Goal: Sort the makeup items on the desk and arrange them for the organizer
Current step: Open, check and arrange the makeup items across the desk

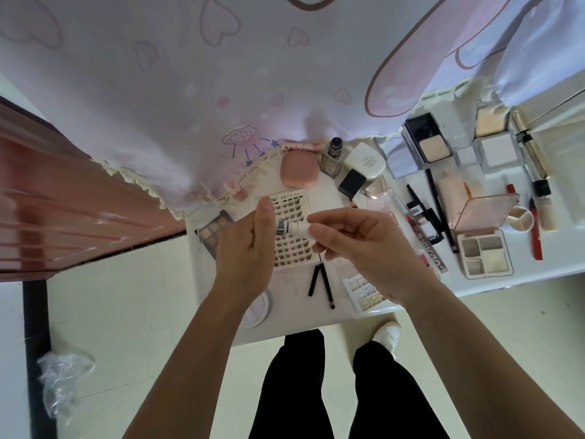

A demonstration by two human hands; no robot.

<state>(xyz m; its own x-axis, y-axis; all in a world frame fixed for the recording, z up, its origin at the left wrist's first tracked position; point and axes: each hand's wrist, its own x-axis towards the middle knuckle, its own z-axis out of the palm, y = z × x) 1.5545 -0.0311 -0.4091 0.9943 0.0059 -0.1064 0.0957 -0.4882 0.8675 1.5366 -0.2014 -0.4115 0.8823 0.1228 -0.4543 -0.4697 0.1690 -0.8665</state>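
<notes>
Since the left hand [250, 248] grips the little tube [287, 227] and the right hand [357, 245] pinches its white cap above the lash tray [289, 250], a fumbled twist could drop it on the lashes imo.

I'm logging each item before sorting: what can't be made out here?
Head view:
small tube: both ends covered by the left hand and right hand.
lash card: middle hidden behind both hands.
round tub: mostly under the left wrist.
glitter palette: partly under the right wrist.
</notes>
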